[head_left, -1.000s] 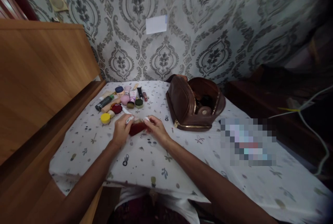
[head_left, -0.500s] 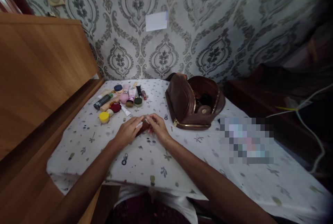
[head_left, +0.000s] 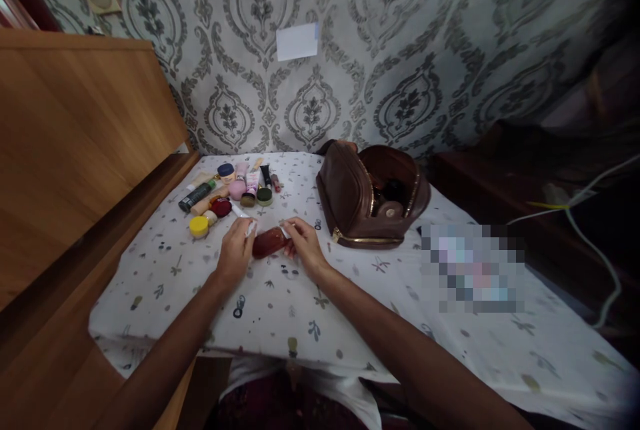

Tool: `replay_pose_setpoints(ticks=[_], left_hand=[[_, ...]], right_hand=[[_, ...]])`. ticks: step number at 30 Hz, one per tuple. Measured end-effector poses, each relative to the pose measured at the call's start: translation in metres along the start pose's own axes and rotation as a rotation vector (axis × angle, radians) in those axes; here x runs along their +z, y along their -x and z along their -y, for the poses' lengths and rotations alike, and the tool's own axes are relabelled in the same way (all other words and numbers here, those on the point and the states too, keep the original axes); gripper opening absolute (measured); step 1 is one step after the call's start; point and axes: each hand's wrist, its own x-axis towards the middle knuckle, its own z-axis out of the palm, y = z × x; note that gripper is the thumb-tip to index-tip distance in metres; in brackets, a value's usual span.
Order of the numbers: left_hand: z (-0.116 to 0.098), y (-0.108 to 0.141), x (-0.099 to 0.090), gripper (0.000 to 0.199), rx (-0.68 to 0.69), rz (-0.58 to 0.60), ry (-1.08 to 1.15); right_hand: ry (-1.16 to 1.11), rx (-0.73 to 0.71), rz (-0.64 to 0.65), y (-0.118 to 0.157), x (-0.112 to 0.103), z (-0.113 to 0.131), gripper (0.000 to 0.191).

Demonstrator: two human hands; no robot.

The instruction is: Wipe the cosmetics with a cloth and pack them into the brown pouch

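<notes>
A small reddish-brown oval case (head_left: 269,241) lies just above the patterned white cloth (head_left: 300,297), held between both my hands. My left hand (head_left: 236,251) grips its left end with a bit of white at the fingertips. My right hand (head_left: 303,246) pinches the right end. A brown leather toiletry bag (head_left: 350,200) stands unzipped to the right of my hands, with dark round containers inside.
Several cosmetics sit in a cluster at the back left: a yellow-lidded jar (head_left: 199,226), a dark red compact (head_left: 221,207), tubes and small pots. A wooden board (head_left: 75,143) rises along the left. A white cable (head_left: 600,230) hangs at the right. Patterned wallpaper stands behind.
My left hand covered the case half a second ago; now it has drawn back to the left end and the reddish case shows between both hands again.
</notes>
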Motion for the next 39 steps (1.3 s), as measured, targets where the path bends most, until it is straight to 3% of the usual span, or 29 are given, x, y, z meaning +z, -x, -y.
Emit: replay_pose_setpoints(ticks=[3,6,9,16,21,27,34,39], left_hand=[[-0.009,0.007,0.004,0.025,0.204,0.044,0.086],[-0.016,0.012,0.007,0.030,0.385,0.192,0.144],[-0.012,0.012,0.009,0.029,0.458,0.270,0.183],[0.006,0.004,0.012,0.018,0.289,0.200,0.112],[0.011,0.002,0.010,0.044,0.173,0.282,-0.008],[0.019,-0.002,0.012,0.048,0.143,0.313,-0.112],[0.001,-0.008,0.002,0.023,0.011,0.353,-0.064],[-0.013,-0.006,-0.006,0.032,-0.019,0.306,0.007]], right_hand=[[0.011,0.001,0.031,0.001,0.000,0.001,0.032],[-0.011,0.009,0.060,-0.001,-0.002,0.001,0.033],[-0.059,0.037,0.090,-0.004,-0.004,0.001,0.034],[-0.074,0.072,0.163,-0.010,-0.009,-0.004,0.043],[0.001,0.024,0.165,-0.013,-0.008,-0.009,0.043],[0.111,-0.086,0.219,-0.007,-0.006,-0.004,0.039],[0.279,-0.192,0.257,-0.001,-0.005,0.011,0.037],[0.371,-0.216,0.199,0.005,-0.005,0.022,0.039]])
